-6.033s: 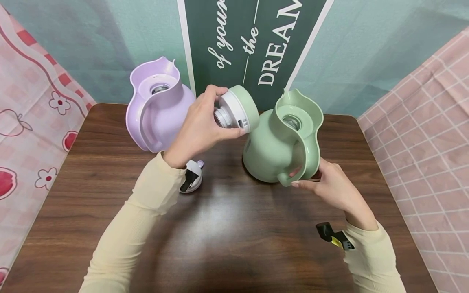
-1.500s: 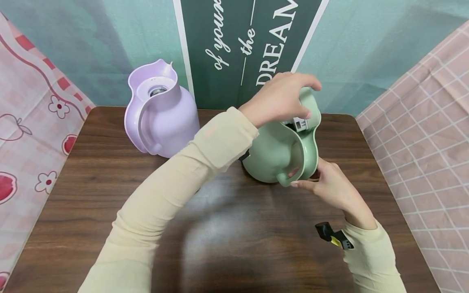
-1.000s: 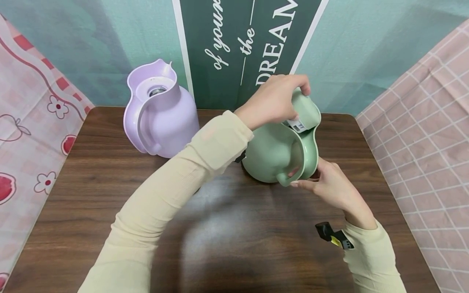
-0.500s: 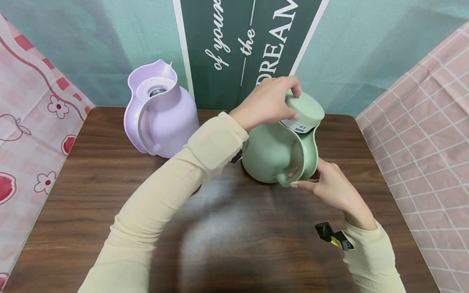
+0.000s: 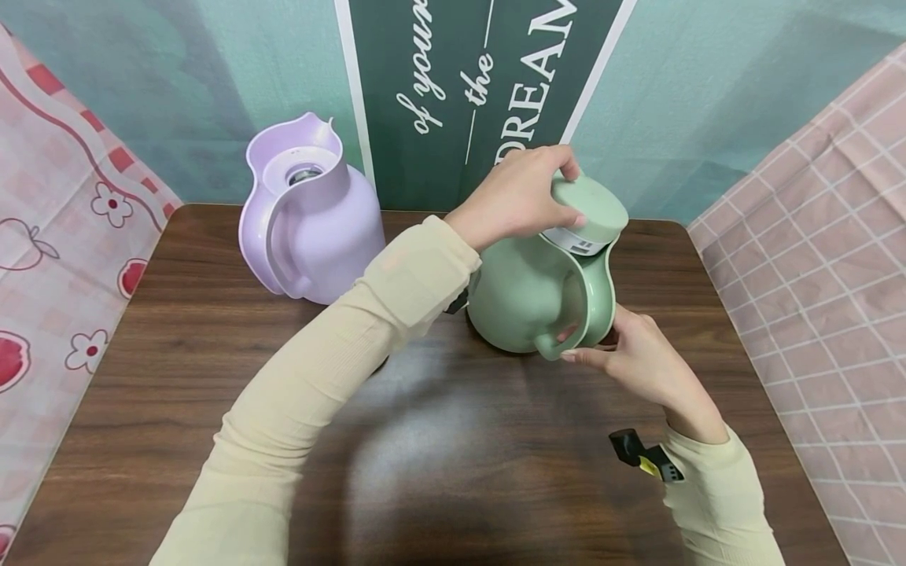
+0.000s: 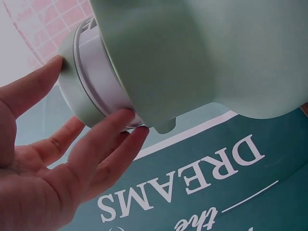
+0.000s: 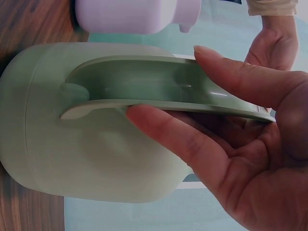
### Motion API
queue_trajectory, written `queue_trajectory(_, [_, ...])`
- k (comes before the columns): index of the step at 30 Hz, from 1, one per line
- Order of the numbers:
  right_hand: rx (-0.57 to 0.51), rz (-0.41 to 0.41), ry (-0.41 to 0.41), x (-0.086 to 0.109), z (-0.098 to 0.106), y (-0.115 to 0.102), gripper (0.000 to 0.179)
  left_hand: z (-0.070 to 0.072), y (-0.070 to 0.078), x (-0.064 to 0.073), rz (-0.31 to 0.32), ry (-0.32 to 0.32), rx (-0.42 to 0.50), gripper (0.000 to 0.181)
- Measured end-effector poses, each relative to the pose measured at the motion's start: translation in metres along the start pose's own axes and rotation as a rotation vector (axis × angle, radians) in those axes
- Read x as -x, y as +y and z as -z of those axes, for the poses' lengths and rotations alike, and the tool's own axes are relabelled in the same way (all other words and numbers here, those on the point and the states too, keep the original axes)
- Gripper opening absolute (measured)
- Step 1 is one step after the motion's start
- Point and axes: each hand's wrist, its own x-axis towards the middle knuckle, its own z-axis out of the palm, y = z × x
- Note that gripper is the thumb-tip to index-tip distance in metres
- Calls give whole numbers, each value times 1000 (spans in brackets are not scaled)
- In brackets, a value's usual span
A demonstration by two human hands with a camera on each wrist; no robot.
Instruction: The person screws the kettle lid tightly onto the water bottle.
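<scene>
The lid sits at the green jug's mouth, right of centre in the head frame, roughly along its upright axis. The left grip clamps the lid from the left; lower right, the right grip clamps the handle. The lid's underside is hidden.

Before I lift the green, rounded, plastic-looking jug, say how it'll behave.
The green jug looks stiff, given its moulded walls. Its glossy handle may feel slippery. Its round green lid, white band exposed, might slip off.
</scene>
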Motion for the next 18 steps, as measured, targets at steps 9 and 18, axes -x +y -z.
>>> queue_trajectory(9, [-5, 10, -3, 0, 0, 0, 26, 0, 0, 1, 24, 38, -1, 35])
queue_trajectory(18, [-4, 12, -5, 0, 0, 0, 26, -1, 0, 2, 42, 40, -10, 37])
